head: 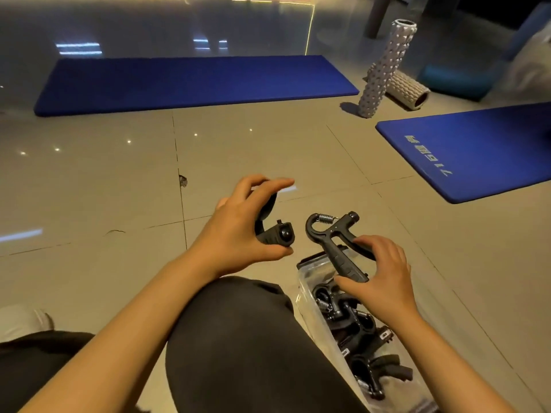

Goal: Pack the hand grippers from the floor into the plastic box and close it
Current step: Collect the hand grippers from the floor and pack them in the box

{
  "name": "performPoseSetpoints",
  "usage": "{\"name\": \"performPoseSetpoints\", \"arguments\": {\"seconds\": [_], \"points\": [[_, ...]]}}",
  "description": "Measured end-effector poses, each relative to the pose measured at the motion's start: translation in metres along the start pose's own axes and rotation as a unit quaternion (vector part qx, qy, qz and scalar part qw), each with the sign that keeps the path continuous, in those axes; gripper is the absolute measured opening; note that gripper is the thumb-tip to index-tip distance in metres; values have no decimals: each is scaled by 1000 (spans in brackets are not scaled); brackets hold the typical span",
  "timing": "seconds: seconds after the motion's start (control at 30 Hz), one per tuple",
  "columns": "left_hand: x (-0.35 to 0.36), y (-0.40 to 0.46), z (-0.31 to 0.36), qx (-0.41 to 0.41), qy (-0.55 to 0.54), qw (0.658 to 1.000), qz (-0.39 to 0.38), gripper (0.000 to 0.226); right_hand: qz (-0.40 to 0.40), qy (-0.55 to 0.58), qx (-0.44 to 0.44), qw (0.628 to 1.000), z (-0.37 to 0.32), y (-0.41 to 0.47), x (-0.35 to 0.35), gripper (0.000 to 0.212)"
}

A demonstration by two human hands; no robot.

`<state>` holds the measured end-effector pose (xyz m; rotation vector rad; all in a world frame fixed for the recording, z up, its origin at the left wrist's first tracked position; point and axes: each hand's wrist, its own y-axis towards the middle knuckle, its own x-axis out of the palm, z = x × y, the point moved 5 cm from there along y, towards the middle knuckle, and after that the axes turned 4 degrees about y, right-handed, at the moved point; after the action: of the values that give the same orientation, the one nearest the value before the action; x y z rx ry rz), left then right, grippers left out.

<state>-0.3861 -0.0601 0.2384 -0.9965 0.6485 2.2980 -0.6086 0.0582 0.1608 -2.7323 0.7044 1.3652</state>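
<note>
Several grippers already lay in the plastic box (lid not yet shut). My left hand gripped one hand gripper; my right hand pinched another gripper over the box's far edge.

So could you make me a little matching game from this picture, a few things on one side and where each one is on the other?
Things:
1. gripper with the spring showing
2. foam roller
3. plastic box
4. end-on gripper

Places:
A. on the floor by the knee
B. in the left hand
C. standing up beyond the mats
D. under the right hand

Pairs: 1-D, 2-C, 3-A, 4-B
</note>
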Motion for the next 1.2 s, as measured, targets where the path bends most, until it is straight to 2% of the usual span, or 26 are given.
{"name": "performPoseSetpoints", "arguments": {"seconds": [0.2, 0.47, 0.63, 0.73, 0.83, 0.97, 1.1, 1.2], "points": [[29, -35, 47, 10, 26, 999, -16, 83, -18, -23, 9, 1000, 49, -46, -46, 67], [68, -76, 107, 5, 101, 994, -45, 89, -58, -35, -14, 998, 96, -90, -82, 67], [87, -93, 143, 2, 197, 978, -64, 91, -126, -57, -49, 989, 123, -102, -87, 68], [102, -102, 151, -26, 259, 961, -98, 87, -185, -73, -66, 978, 143, -108, -81, 71], [119, -100, 150, -84, 231, 963, -111, 88, -248, -90, -91, 960, 160, -108, -74, 73], [156, -86, 151, -138, 174, 971, -92, 93, -297, -86, -110, 945, 174, -109, -78, 70], [185, -83, 156, -98, 261, 952, -126, 108, -310, -106, -137, 935, 181, -109, -81, 71], [191, -82, 162, -82, 290, 946, -117, 111, -317, -120, -161, 927, 180, -107, -78, 71]]}}
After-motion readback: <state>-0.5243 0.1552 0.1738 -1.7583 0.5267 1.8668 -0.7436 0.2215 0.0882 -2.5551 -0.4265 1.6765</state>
